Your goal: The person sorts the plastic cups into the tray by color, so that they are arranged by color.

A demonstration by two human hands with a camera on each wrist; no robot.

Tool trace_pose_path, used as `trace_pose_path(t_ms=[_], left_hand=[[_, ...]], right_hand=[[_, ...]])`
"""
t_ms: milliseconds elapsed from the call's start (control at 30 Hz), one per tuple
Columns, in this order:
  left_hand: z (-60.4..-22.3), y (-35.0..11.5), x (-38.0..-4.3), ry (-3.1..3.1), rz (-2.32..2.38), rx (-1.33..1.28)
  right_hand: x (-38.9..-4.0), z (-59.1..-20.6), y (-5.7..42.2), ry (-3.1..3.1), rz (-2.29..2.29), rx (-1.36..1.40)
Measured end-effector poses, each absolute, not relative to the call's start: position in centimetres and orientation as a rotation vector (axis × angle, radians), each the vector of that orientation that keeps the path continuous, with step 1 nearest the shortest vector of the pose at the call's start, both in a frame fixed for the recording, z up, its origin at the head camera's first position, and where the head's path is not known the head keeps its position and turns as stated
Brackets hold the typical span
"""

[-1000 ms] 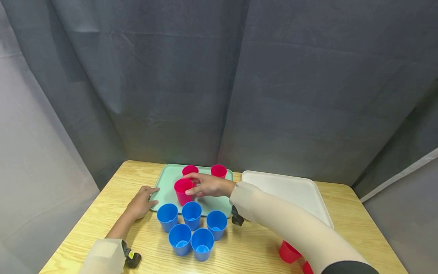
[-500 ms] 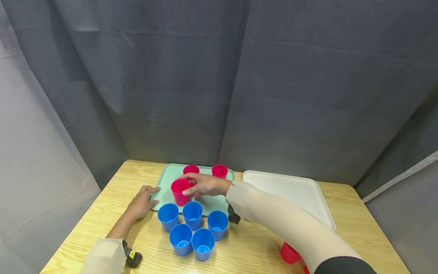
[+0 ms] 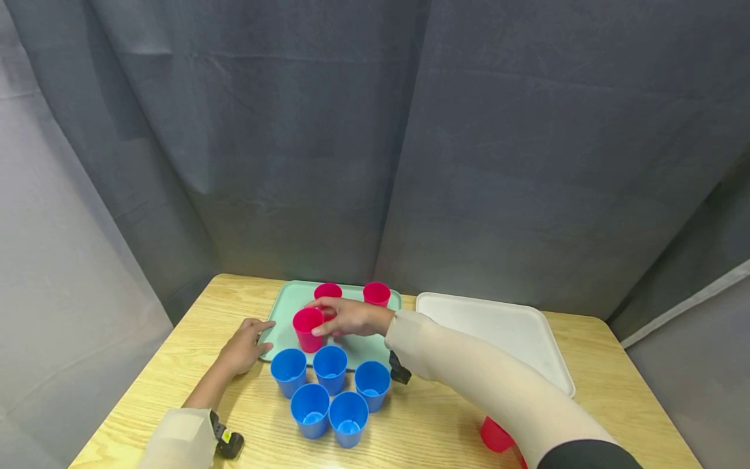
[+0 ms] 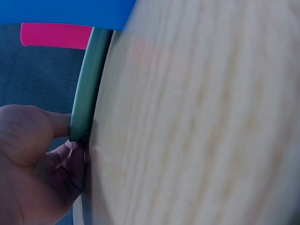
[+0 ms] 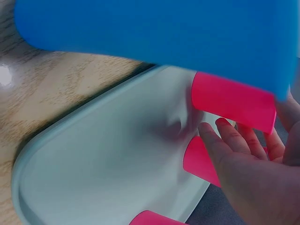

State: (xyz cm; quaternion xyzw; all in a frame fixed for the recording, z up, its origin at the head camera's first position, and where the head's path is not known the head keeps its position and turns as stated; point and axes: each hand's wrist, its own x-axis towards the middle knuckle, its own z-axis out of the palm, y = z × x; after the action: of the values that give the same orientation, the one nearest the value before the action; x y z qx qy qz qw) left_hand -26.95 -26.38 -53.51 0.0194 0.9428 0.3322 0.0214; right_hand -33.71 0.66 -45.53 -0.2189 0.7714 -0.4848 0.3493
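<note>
My right hand reaches over the green tray and holds a pink cup between thumb and fingers. That cup stands upright at the tray's front left. Two more pink cups, a left one and a right one, stand along the tray's back. In the right wrist view the held cup lies beside my fingers, the thumb mostly hidden behind it. At the tray's left front corner my left hand grips the rim. The left wrist view shows the thumb over the tray edge and fingers curled beneath.
Several blue cups stand close together on the wooden table, just in front of the green tray. A white tray lies to the right. Red cups at the front right are partly hidden by my right sleeve. Grey curtains surround the table.
My right hand has shifted the pink cup slightly left on the green tray, then stayed nearly still. The left hand has kept its place at the tray's corner.
</note>
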Motion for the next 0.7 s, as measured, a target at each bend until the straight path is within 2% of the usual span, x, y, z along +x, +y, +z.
trace_pose_path(t_ms=[700], left_hand=[[-53.0,-26.3,-27.0,2.915,1.034,0.069]], right_hand=[[-33.4,-44.5,3.1,1.933,-1.279,-0.588]])
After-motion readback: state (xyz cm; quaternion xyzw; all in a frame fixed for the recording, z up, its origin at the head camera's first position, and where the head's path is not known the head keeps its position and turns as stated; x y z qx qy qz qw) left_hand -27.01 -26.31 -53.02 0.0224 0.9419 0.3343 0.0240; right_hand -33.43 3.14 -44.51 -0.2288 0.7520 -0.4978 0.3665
